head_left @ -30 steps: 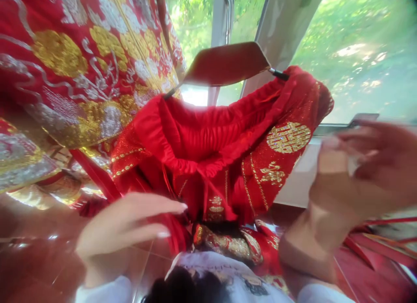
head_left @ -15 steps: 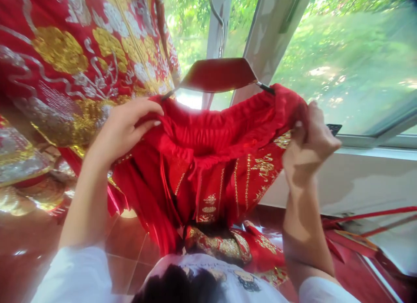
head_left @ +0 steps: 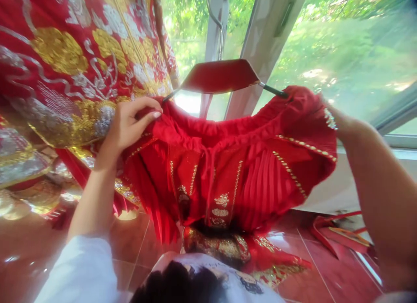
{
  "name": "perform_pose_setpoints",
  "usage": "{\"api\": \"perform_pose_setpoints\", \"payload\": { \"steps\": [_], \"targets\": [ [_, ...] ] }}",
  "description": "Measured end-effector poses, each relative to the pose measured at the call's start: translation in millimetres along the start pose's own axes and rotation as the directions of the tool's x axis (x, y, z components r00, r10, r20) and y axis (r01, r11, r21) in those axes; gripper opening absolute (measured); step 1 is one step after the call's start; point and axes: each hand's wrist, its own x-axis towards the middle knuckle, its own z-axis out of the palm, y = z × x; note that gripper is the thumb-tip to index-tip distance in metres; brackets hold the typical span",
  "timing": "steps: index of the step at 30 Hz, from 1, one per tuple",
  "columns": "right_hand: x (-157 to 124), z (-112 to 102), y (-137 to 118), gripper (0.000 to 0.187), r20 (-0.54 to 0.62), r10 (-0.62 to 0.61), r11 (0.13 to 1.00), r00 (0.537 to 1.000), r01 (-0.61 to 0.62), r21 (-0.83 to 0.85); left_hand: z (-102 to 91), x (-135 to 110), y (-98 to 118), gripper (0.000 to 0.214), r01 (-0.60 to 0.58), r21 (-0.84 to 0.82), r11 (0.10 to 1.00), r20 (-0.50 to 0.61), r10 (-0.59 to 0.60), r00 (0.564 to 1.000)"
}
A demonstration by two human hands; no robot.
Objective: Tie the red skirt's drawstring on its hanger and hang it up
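Observation:
A red pleated skirt (head_left: 224, 164) with gold beaded lines hangs from a hanger (head_left: 220, 76) that has a wide red centre piece and thin metal arms. Its gathered elastic waistband spreads between my hands, and a drawstring dangles at the front middle. At the waistband's left end, my left hand (head_left: 133, 120) pinches the cloth between thumb and fingers, beside the hanger's left arm. Over on the right, my right hand (head_left: 345, 123) grips the outer side of the skirt, its fingers mostly hidden behind the fabric. The cloth there is drawn out to the side.
A red robe (head_left: 61, 51) with gold and silver embroidery hangs close on the left. Behind the hanger stands a window (head_left: 325, 55) with pale frames. Gold-patterned red cloth (head_left: 273, 255) lies low in front of me. A red object with straps (head_left: 345, 235) rests on the tiled floor (head_left: 130, 238).
My right hand has moved outward to the right, from the waistband's end to the skirt's side. The right part of the skirt has spread open, showing its pleats. My left hand keeps its hold.

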Motion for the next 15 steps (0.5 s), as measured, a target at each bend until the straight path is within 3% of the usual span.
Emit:
{"api": "perform_pose_setpoints", "payload": {
  "steps": [1,2,3,4,5,7,9,12,15],
  "targets": [
    [-2.3,-9.1,-7.1,0.072,0.134,0.005,0.978,0.991,-0.033,0.204,-5.3,2.1,0.2,0.023,0.005,-0.006,1.000,0.017,-0.005,1.000],
    [-5.4,-20.6,-14.7,0.065,0.271,0.010,0.896,0.963,-0.129,0.426,-10.3,4.4,0.5,0.024,0.024,-0.029,0.999,0.039,-0.023,0.999],
    [-8.9,-33.3,-22.8,0.055,0.398,0.010,0.758,0.918,-0.266,0.595,-14.7,6.8,1.0,0.025,0.058,-0.062,0.996,0.065,-0.054,0.996],
    [-12.7,-45.9,-31.2,0.046,0.493,0.025,0.615,0.870,-0.402,0.679,-18.0,9.0,1.5,0.026,0.098,-0.095,0.991,0.091,-0.089,0.992],
    [-16.5,-57.4,-39.5,0.039,0.540,0.067,0.542,0.839,-0.485,0.686,-20.0,10.8,2.1,0.027,0.135,-0.118,0.984,0.113,-0.122,0.986],
    [-22.5,-73.9,-54.7,0.031,0.500,0.187,0.595,0.846,-0.502,0.627,-19.3,12.8,2.9,0.025,0.159,-0.132,0.978,0.112,-0.145,0.983],
    [-23.6,-80.5,-64.9,0.011,0.405,0.264,0.660,0.875,-0.470,0.585,-11.9,12.9,3.3,0.019,0.109,-0.122,0.987,0.017,-0.108,0.994],
    [-10.2,-76.4,-67.2,0.053,0.413,0.288,0.605,0.864,-0.498,0.621,9.5,11.6,5.3,0.012,-0.007,-0.075,0.997,-0.232,-0.011,0.973],
    [18.1,-64.1,-59.3,0.060,0.495,0.327,0.529,0.805,-0.590,0.610,31.6,10.1,10.6,0.012,-0.018,0.026,0.999,-0.456,0.028,0.889]
  ]
}}
